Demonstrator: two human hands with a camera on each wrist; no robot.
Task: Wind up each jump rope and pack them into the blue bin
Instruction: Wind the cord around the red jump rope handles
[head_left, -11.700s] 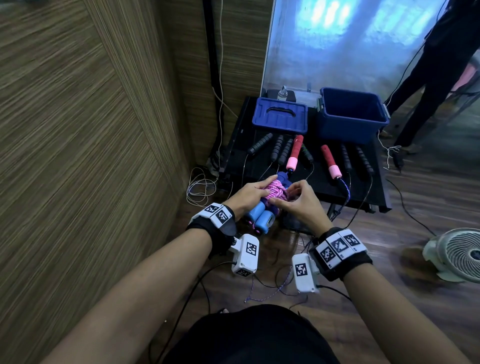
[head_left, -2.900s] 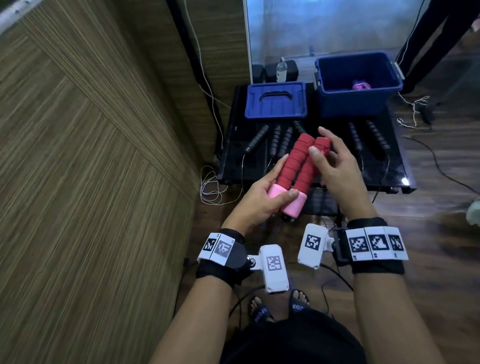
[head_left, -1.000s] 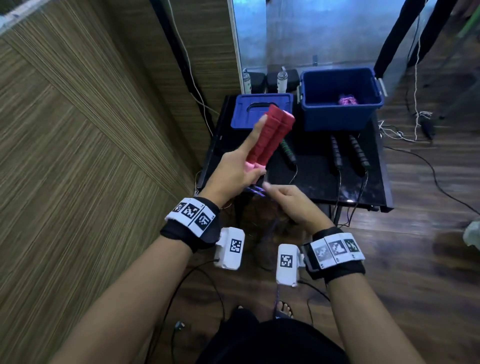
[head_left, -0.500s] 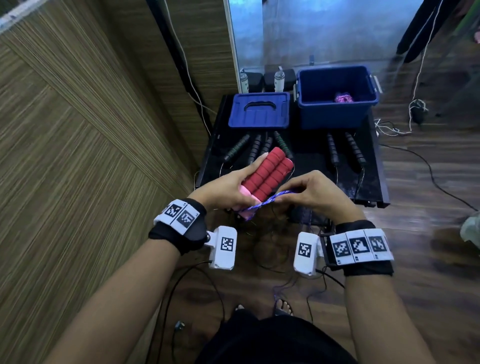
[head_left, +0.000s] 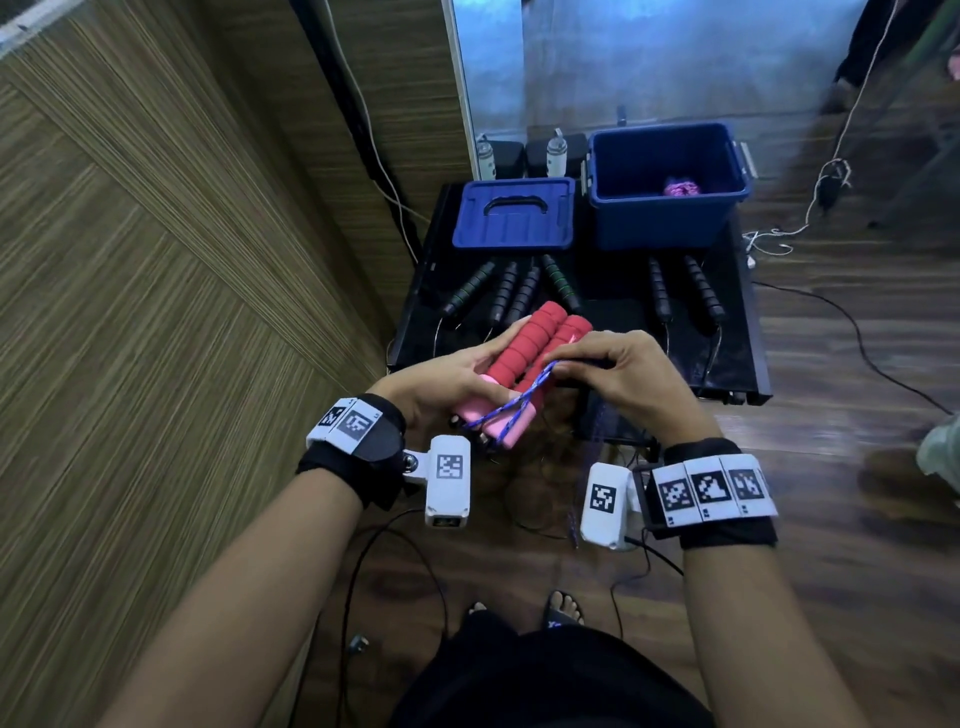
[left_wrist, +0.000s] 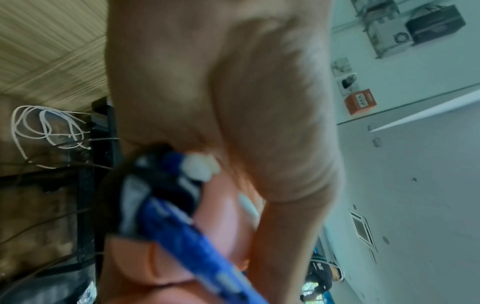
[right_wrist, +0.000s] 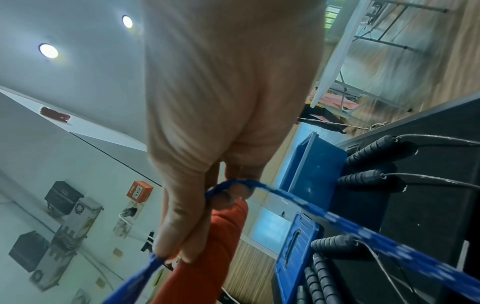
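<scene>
My left hand (head_left: 441, 374) grips two red foam jump-rope handles (head_left: 535, 348) side by side, pink ends toward me, just in front of the black table (head_left: 737, 364). My right hand (head_left: 618, 369) pinches the blue cord (head_left: 524, 392) of that rope and holds it across the handles; the right wrist view shows the blue cord (right_wrist: 259, 184) looped over my fingertips. The cord's loose length hangs toward the floor. The blue bin (head_left: 667, 218) stands at the table's back right with a wound pink rope (head_left: 681, 187) inside. Several black-handled ropes (head_left: 511, 291) lie on the table.
The bin's blue lid (head_left: 514, 215) lies left of the bin. Two more black handles (head_left: 683, 288) lie in front of the bin. A wood-panel wall (head_left: 156, 312) runs close on the left. Cables trail over the wooden floor (head_left: 857, 389) on the right.
My left hand lowered the red handles from upright to a low tilt. My right hand brought the blue cord up from below and laid it over the handles.
</scene>
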